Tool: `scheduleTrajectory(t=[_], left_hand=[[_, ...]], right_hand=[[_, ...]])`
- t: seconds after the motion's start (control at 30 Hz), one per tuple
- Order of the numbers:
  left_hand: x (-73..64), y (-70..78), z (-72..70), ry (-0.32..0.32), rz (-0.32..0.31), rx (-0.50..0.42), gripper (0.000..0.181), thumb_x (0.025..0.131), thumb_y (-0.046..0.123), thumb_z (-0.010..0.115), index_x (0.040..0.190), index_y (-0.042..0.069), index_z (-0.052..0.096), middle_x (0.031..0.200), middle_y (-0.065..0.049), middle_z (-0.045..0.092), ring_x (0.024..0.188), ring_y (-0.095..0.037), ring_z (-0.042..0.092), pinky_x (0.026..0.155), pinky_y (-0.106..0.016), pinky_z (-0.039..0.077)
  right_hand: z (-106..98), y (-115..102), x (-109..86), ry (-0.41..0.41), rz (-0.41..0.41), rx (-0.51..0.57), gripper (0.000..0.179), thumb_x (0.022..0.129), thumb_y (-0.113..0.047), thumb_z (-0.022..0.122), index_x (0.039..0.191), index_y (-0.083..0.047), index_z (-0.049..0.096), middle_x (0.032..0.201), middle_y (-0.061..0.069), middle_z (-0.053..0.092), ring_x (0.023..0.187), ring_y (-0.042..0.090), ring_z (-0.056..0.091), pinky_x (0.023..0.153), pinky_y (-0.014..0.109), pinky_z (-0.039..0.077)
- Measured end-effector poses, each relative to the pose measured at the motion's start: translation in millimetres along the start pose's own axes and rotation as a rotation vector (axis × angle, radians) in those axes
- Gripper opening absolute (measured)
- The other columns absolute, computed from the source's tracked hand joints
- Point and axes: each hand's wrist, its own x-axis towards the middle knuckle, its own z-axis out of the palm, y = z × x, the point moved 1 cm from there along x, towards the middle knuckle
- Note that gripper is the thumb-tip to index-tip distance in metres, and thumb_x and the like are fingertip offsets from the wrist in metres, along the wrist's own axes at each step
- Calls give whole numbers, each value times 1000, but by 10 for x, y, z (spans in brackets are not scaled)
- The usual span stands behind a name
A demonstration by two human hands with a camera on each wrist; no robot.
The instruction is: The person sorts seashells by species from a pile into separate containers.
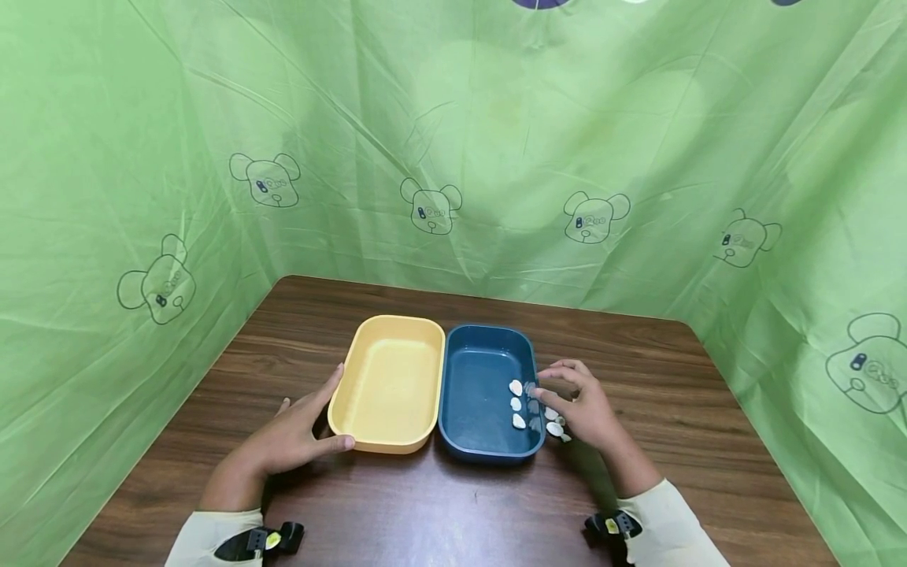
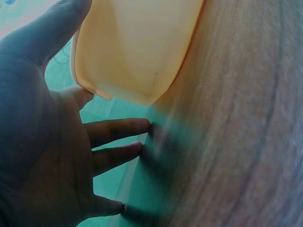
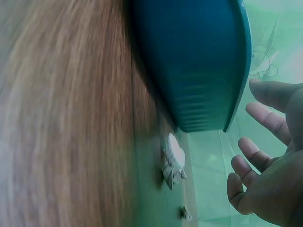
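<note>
My left hand (image 1: 301,433) rests spread against the near left corner of a yellow tray (image 1: 336,417), thumb at its front rim and index finger along its side. The other fingers reach down towards the table in the left wrist view. To the right stands a blue tray (image 1: 468,394) with three small white seashells, one of them a middle shell (image 1: 516,404), in a row near its right wall. My right hand (image 1: 584,405) hovers at that right rim, fingers loosely bent, holding nothing visible. Under it, more white shells (image 3: 175,151) lie on the table beside the blue tray.
Both trays stand side by side on a brown wooden table (image 1: 425,512). Green curtain fabric (image 1: 496,157) printed with bear heads hangs behind and at both sides of it.
</note>
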Motion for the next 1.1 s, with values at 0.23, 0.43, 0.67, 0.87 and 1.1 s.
scheduleTrajectory(t=[0.23, 0.43, 0.67, 0.87, 1.1], left_hand=[[-5, 0, 2, -2, 3, -5, 117, 93, 55, 82, 178, 15, 11, 179, -23, 28, 159, -58, 35, 109, -99, 10], [-4, -6, 2, -2, 3, -9, 118, 92, 55, 82, 178, 17, 10, 180, -23, 27, 160, -57, 33, 109, -99, 10], [6, -10, -2, -10, -6, -7, 119, 93, 56, 81, 178, 22, 7, 180, -23, 27, 160, -57, 33, 111, -98, 10], [13, -17, 5, -9, -4, -6, 119, 92, 56, 82, 178, 19, 9, 179, -23, 28, 160, -57, 34, 110, -98, 11], [12, -17, 6, 5, 5, -5, 119, 91, 55, 83, 178, 18, 11, 179, -23, 29, 159, -58, 35, 109, -99, 12]], right_hand=[[-90, 60, -47, 21, -9, -24, 30, 98, -19, 84, 125, -7, 80, 138, 16, 65, 129, 32, 59, 89, 38, 51], [-137, 128, -71, 44, -12, -33, 33, 98, -17, 83, 127, -3, 78, 135, 16, 68, 127, 33, 63, 101, 51, 54], [-150, 220, -101, 62, 6, -45, 31, 98, -9, 82, 125, 3, 76, 129, 19, 70, 122, 39, 65, 104, 58, 57], [-128, 315, -133, 96, 38, -67, 25, 96, -10, 83, 119, 1, 78, 124, 15, 71, 119, 29, 65, 103, 50, 56], [-84, 433, -162, 185, 7, -51, 20, 90, -8, 89, 107, -1, 81, 122, 14, 72, 115, 8, 55, 101, 30, 42]])
